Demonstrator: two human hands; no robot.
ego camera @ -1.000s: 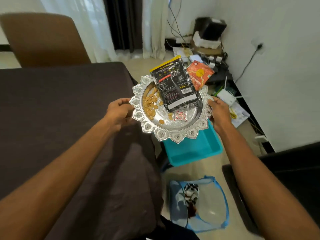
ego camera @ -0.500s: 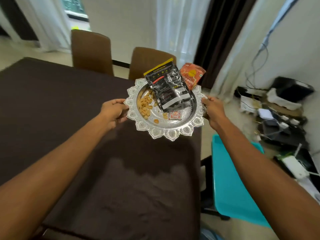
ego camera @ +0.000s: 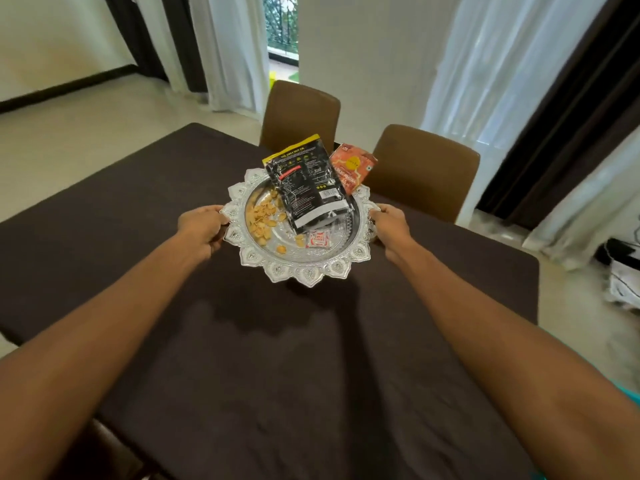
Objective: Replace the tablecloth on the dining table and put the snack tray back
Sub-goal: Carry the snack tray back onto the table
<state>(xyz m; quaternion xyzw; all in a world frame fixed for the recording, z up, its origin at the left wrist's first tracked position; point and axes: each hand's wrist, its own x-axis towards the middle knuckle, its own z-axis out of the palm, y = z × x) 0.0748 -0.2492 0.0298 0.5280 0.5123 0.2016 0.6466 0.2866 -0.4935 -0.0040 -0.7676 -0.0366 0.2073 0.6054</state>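
A round silver snack tray (ego camera: 301, 273) with a scalloped rim hangs just above the middle of the table, casting a shadow below it. My left hand (ego camera: 202, 228) grips its left rim and my right hand (ego camera: 391, 226) grips its right rim. On the tray lie a black snack packet (ego camera: 306, 188), an orange packet (ego camera: 351, 168), a small red-and-white sachet (ego camera: 318, 239) and loose yellow snack pieces (ego camera: 263, 218). A dark brown tablecloth (ego camera: 294, 375) covers the whole dining table.
Two brown chairs (ego camera: 301, 112) (ego camera: 426, 168) stand at the table's far side. White and dark curtains hang behind them. Clutter lies on the floor at the right (ego camera: 623, 275). A teal edge (ego camera: 632, 396) shows at the lower right.
The tray has been carried from beside the table, over the teal stool, to above the table's middle. My view has swung left toward the table; both hands keep their hold.
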